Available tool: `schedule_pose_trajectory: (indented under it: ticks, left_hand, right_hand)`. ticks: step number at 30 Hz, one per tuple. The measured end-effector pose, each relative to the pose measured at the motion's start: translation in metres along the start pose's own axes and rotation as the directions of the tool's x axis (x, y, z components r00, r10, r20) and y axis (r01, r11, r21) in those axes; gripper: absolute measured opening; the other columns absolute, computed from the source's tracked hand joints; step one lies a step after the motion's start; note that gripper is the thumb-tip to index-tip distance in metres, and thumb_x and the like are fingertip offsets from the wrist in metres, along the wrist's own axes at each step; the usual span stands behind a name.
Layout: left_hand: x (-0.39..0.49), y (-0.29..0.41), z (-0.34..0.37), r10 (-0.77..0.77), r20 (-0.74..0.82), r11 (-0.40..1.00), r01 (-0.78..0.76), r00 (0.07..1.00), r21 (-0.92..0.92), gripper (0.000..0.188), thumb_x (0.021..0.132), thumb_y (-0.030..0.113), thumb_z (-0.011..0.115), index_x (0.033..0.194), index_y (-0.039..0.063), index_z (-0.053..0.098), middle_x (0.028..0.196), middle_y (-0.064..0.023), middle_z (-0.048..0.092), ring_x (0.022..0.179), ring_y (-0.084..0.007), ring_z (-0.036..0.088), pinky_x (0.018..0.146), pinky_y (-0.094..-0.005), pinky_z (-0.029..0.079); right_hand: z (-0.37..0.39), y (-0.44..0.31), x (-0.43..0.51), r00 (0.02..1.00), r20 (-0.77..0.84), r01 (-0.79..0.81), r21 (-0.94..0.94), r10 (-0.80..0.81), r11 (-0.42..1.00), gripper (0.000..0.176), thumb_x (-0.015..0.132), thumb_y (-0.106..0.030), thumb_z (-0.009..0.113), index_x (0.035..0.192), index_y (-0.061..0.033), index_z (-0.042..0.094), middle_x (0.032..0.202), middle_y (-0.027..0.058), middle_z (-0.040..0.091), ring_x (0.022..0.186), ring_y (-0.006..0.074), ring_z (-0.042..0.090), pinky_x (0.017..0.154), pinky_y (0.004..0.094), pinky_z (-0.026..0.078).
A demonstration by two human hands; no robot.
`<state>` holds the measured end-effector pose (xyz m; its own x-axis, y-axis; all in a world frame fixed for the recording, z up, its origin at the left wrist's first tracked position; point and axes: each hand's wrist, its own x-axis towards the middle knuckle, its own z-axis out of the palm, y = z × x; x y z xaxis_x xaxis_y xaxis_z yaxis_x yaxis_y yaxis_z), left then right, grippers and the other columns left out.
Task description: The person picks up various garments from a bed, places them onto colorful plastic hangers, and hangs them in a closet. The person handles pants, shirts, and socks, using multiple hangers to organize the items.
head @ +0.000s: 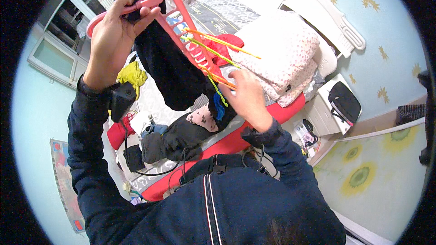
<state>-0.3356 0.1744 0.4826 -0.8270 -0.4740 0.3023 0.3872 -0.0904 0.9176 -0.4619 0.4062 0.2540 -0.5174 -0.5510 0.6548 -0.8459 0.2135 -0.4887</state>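
Observation:
My left hand point(117, 34), raised at the upper left, grips the handle of a pink plastic hanging rack point(184, 23) with a slotted frame. Dark cloth is bunched at its fingers, and a long black garment point(167, 68) hangs beside the rack. Thin orange, yellow and green plastic hangers point(218, 52) stick out from the slots towards the right. My right hand point(247, 92) is at the near ends of the lower hangers, its fingers bent; whether it grips one is not clear. Below the rack, a small blue item point(219, 106) and a pink patterned cloth point(203, 118) are seen.
A bed with a red edge point(231, 141) lies in front of me. Folded dark clothes point(173, 143), a yellow-green cloth point(133, 75) and a red cloth point(117, 134) lie on it. Patterned bedding point(282, 51) is stacked at the right, near a nightstand with a black bag point(344, 102).

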Motion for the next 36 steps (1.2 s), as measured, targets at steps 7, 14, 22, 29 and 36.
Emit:
schedule_pose_trajectory:
  ticks: [7, 14, 22, 29, 36]
  left_hand:
    - [-0.014, 0.007, -0.007, 0.023, -0.053, 0.999, -0.021, 0.998, 0.037, 0.022, 0.104, 0.018, 0.051, 0.104, -0.003, 0.058, 0.093, -0.0090, 0.060, 0.087, -0.0205, 0.064, 0.098, -0.0444, 0.057]
    - [-0.017, 0.006, -0.017, -0.018, 0.053, 1.000, 0.017, 0.998, 0.020, 0.023, 0.105, 0.019, 0.050, 0.106, -0.002, 0.057, 0.094, -0.0087, 0.059, 0.086, -0.0197, 0.064, 0.097, -0.0423, 0.057]
    - [-0.022, 0.000, -0.014, -0.013, -0.004, 0.995, 0.013, 1.000, 0.094, 0.025, 0.104, 0.021, 0.053, 0.109, -0.002, 0.058, 0.096, -0.0093, 0.061, 0.086, -0.0187, 0.064, 0.094, -0.0398, 0.058]
    - [-0.014, -0.009, -0.026, 0.004, -0.200, 0.898, 0.084, 0.980, 0.431, 0.032, 0.102, 0.031, 0.056, 0.117, 0.003, 0.063, 0.094, -0.0070, 0.068, 0.070, -0.0110, 0.062, 0.069, -0.0304, 0.059]
    - [-0.011, -0.018, -0.039, 0.003, -0.182, 0.770, 0.114, 0.983, 0.628, 0.032, 0.103, 0.035, 0.052, 0.113, 0.008, 0.064, 0.083, -0.0023, 0.064, 0.063, -0.0082, 0.058, 0.056, -0.0226, 0.048]
  right_hand:
    - [0.050, 0.044, -0.031, 0.753, 0.633, -0.291, 0.073, 0.181, 0.954, 0.026, 0.095, -0.019, 0.055, 0.113, -0.0007, 0.051, 0.108, 0.0287, 0.056, 0.089, 0.0483, 0.063, 0.074, 0.0538, 0.053]
    - [0.077, 0.054, -0.049, 0.980, 0.164, -0.112, -0.033, 0.116, 0.993, 0.019, 0.088, 0.003, 0.050, 0.106, -0.0042, 0.050, 0.097, 0.0255, 0.054, 0.085, 0.0457, 0.060, 0.069, 0.0522, 0.050]
    - [0.074, 0.089, -0.063, 0.995, 0.096, 0.005, -0.024, -0.003, 1.000, 0.015, 0.085, -0.003, 0.052, 0.099, -0.0078, 0.055, 0.102, 0.0175, 0.059, 0.093, 0.0385, 0.059, 0.078, 0.0484, 0.046]
    - [0.052, 0.140, -0.107, 0.873, 0.430, -0.292, 0.076, 0.232, 0.954, 0.014, 0.088, -0.001, 0.052, 0.102, -0.0011, 0.053, 0.086, 0.0224, 0.055, 0.084, 0.0443, 0.057, 0.073, 0.0470, 0.048]
    - [0.023, 0.193, -0.159, 0.854, 0.337, -0.467, 0.158, 0.397, 0.870, 0.012, 0.087, -0.004, 0.058, 0.097, -0.0007, 0.052, 0.087, 0.0211, 0.054, 0.081, 0.0424, 0.056, 0.072, 0.0467, 0.046]
